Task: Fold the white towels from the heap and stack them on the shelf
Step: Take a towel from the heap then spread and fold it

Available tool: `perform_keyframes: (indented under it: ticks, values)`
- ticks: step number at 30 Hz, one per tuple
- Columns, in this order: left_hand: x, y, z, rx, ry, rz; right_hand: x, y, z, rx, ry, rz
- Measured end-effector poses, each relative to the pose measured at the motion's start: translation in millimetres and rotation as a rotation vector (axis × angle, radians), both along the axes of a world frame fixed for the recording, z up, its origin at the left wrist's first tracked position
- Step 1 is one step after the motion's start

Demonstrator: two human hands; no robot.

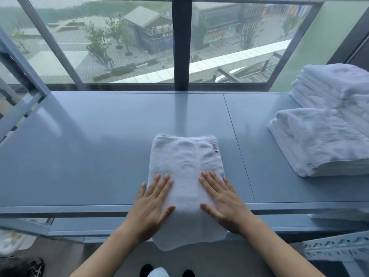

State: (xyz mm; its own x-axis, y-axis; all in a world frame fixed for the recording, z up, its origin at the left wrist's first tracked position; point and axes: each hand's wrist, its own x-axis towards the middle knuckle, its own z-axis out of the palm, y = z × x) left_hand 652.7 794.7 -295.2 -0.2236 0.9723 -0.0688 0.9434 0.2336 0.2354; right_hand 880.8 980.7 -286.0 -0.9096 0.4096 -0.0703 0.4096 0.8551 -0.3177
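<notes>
A white towel (184, 156), folded lengthwise into a long strip, lies on the blue-grey shelf top (89, 146). Its near end hangs over the front edge, and a small label shows at its far right corner. My left hand (152, 204) lies flat on the towel's near left part, fingers straight. My right hand (221, 200) presses flat on the near right part. Two stacks of folded white towels stand at the right: a low stack (319, 142) in front and a taller stack (335, 84) behind it.
A large window with a dark central post (181, 43) runs along the shelf's far edge. A slanted metal brace (22, 76) stands at the left. More white cloth (10, 242) lies low at the left, and a perforated shelf bracket (337, 246) at lower right.
</notes>
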Motion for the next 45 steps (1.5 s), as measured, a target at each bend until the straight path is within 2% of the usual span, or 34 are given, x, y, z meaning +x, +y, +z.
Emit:
perform_keyframes:
  ticks: [4,12,15,20,24,35,45]
  values:
    - [17,-21,-10,0.001,0.070,-0.033,21,-23,-7,0.074,-0.005,0.001]
    - [14,-14,-13,0.080,0.112,-0.030,14,-6,-21,0.128,-0.001,0.024]
    - [18,-16,-15,0.146,0.110,-0.012,17,-12,-24,0.150,0.088,-0.005]
    - [26,-27,-15,0.372,0.160,-0.028,22,-32,-27,0.199,0.338,-0.053]
    - [21,-36,1,0.421,0.198,-0.050,22,-52,-13,0.248,0.398,-0.093]
    - [9,-129,42,0.373,0.030,-0.100,28,-146,35,0.268,0.281,-0.104]
    - [12,-217,68,0.391,-0.084,-0.068,28,-239,71,0.254,0.306,-0.161]
